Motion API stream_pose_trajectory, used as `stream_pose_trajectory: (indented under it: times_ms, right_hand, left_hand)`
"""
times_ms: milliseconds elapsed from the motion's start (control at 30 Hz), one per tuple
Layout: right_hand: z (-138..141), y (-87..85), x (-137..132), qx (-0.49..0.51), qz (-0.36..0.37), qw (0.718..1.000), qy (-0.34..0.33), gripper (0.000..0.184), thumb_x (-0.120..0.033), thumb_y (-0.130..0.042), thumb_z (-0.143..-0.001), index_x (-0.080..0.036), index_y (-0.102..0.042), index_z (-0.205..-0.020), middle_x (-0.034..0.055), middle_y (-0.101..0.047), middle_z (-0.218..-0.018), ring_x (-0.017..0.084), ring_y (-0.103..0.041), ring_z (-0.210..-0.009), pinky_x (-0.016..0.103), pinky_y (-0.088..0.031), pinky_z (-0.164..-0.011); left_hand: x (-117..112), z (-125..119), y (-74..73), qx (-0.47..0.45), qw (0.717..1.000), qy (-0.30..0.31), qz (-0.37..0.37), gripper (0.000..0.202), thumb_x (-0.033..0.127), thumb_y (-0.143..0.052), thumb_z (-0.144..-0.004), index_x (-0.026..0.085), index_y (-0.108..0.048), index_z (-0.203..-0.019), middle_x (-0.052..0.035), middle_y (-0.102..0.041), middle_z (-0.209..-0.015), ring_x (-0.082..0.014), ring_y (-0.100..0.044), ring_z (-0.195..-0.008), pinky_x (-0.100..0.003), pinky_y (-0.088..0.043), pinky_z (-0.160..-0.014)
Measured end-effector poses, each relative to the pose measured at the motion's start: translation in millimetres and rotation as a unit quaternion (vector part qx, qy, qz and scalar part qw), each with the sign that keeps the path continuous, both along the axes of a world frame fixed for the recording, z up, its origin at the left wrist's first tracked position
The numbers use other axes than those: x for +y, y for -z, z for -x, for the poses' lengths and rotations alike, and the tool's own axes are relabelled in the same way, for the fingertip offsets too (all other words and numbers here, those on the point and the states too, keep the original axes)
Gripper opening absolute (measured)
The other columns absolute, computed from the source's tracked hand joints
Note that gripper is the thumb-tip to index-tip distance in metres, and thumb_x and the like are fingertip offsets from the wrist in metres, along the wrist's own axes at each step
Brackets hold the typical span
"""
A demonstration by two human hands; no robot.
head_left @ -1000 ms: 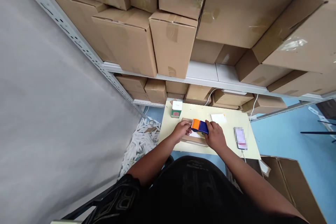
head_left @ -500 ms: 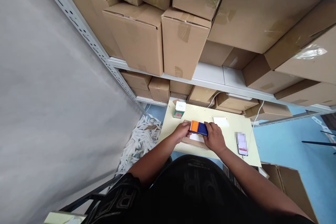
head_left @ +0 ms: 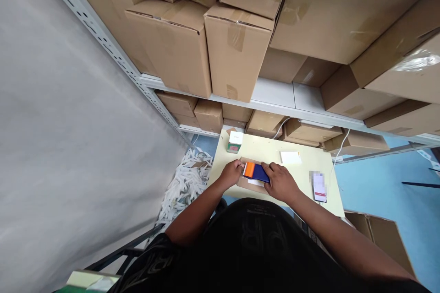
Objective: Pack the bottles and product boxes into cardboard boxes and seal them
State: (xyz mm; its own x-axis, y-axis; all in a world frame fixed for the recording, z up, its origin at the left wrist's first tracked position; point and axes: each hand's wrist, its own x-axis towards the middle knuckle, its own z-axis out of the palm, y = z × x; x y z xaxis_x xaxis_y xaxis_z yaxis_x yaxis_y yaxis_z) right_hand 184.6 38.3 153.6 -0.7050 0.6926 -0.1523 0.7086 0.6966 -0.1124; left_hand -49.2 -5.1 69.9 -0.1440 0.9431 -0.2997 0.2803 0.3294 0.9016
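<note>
Right now your right hand (head_left: 281,183) is wrapped around the blue and orange tape dispenser (head_left: 256,172), which lies across the top of the flat cardboard parcel (head_left: 249,183) at the near edge of the pale yellow table (head_left: 302,171). Your left hand (head_left: 231,175) sits at the parcel's left end with its fingers curled. You cannot tell from here whether they pinch the cardboard or only press on it.

As a judgement, you are midway through sealing. The parcel looks closed and a white label (head_left: 256,182) shows just under the dispenser, but the dispenser is on the cardboard, so the strip does not look finished or cut.

Very little writing can be read. The small green and white box (head_left: 234,142) at the far left corner has print on its top that is too small to make out. The white card (head_left: 290,157) looks blank, and the screen of the phone (head_left: 319,187) is blurred. The big cartons (head_left: 237,55) on the shelves show only tape and no legible print.
</note>
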Motion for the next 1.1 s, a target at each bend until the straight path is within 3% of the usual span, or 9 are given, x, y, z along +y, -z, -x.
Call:
stream_pose_trajectory:
  times_ms: [133,300,500,633,733,800,867,967,1100]
  right_hand:
    - [-13.1,-4.3,2.1,-0.022,-0.002,1.0,-0.001,0.07,-0.028,-0.06,-0.085,-0.015,-0.044,-0.152,0.0131,-0.06,-0.119,0.029,-0.057,-0.105,0.04,-0.04,-0.098]
    - [-29.7,-2.7,6.0,-0.046,-0.008,0.999,-0.026,0.069,-0.03,-0.06,-0.087,-0.015,-0.043,-0.152,0.0139,-0.06,-0.121,0.029,-0.056,-0.106,0.04,-0.039,-0.098]
    - [-25.0,5.3,7.5,-0.057,-0.029,0.998,-0.017,0.067,-0.033,-0.061,-0.089,-0.015,-0.046,-0.151,0.0147,-0.061,-0.12,0.031,-0.054,-0.107,0.04,-0.037,-0.097]
    - [-21.2,8.4,9.1,-0.063,-0.035,0.997,-0.007,0.066,-0.034,-0.063,-0.088,-0.015,-0.047,-0.15,0.0149,-0.061,-0.118,0.03,-0.054,-0.105,0.039,-0.036,-0.095]
    - [-19.4,9.1,8.3,-0.064,-0.038,0.997,-0.002,0.065,-0.034,-0.062,-0.089,-0.015,-0.048,-0.149,0.015,-0.061,-0.119,0.03,-0.054,-0.104,0.04,-0.035,-0.095]
    - [-17.4,8.6,7.1,-0.066,-0.037,0.997,0.0,0.065,-0.035,-0.062,-0.089,-0.015,-0.048,-0.149,0.015,-0.061,-0.119,0.03,-0.054,-0.104,0.04,-0.035,-0.095]
    - [-14.5,7.3,6.6,-0.07,-0.034,0.997,0.002,0.066,-0.035,-0.063,-0.088,-0.016,-0.048,-0.149,0.0152,-0.061,-0.121,0.03,-0.054,-0.104,0.04,-0.035,-0.095]
    - [-9.6,4.9,8.3,-0.081,-0.019,0.996,0.005,0.067,-0.036,-0.064,-0.088,-0.016,-0.047,-0.15,0.0161,-0.061,-0.123,0.031,-0.055,-0.105,0.04,-0.037,-0.094]
    - [-6.0,2.9,15.8,-0.103,0.005,0.995,0.007,0.068,-0.034,-0.063,-0.089,-0.017,-0.043,-0.152,0.0165,-0.061,-0.127,0.03,-0.057,-0.105,0.038,-0.04,-0.089]
  left_hand:
    - [-6.3,25.9,6.0,0.074,0.997,-0.001,-0.001,0.022,0.029,-0.049,-0.096,0.019,-0.067,-0.088,-0.0038,-0.072,-0.085,-0.0209,-0.066,-0.084,-0.03,-0.047,-0.075]
    - [-9.0,54.5,33.3,0.124,0.992,-0.016,0.007,0.02,0.029,-0.05,-0.097,0.02,-0.065,-0.089,-0.0052,-0.072,-0.088,-0.0226,-0.067,-0.088,-0.032,-0.046,-0.079]
    - [-2.4,17.4,71.4,0.102,0.994,-0.033,0.017,0.02,0.026,-0.045,-0.099,0.02,-0.062,-0.09,-0.0064,-0.071,-0.094,-0.0225,-0.066,-0.093,-0.032,-0.048,-0.085]
    - [2.5,-7.4,83.5,0.096,0.994,-0.042,0.038,0.023,0.028,-0.041,-0.103,0.019,-0.062,-0.098,-0.007,-0.071,-0.092,-0.0224,-0.068,-0.089,-0.033,-0.051,-0.082]
    - [0.5,-3.4,81.0,0.102,0.991,-0.058,0.062,0.027,0.03,-0.046,-0.1,0.014,-0.06,-0.118,-0.0104,-0.072,-0.096,-0.0245,-0.07,-0.092,-0.037,-0.054,-0.085]
    - [-4.1,5.0,72.1,0.137,0.989,-0.057,0.027,0.039,0.027,-0.049,-0.097,0.012,-0.055,-0.133,-0.0157,-0.07,-0.115,-0.0267,-0.069,-0.109,-0.041,-0.053,-0.097]
    - [-10.0,9.3,59.5,0.195,0.978,0.007,-0.072,0.052,0.025,-0.049,-0.094,0.014,-0.05,-0.145,-0.0184,-0.059,-0.142,-0.0281,-0.056,-0.134,-0.044,-0.044,-0.113]
    - [-17.4,-0.9,43.0,0.275,0.927,0.16,-0.2,0.073,0.035,-0.057,-0.09,0.013,-0.038,-0.157,-0.0182,-0.033,-0.166,-0.0318,-0.026,-0.156,-0.049,-0.026,-0.126]
    - [-19.8,-24.5,38.4,0.345,0.894,0.208,-0.197,0.102,0.061,-0.065,-0.084,0.006,-0.026,-0.161,-0.0234,-0.017,-0.17,-0.0381,-0.009,-0.16,-0.057,-0.018,-0.127]
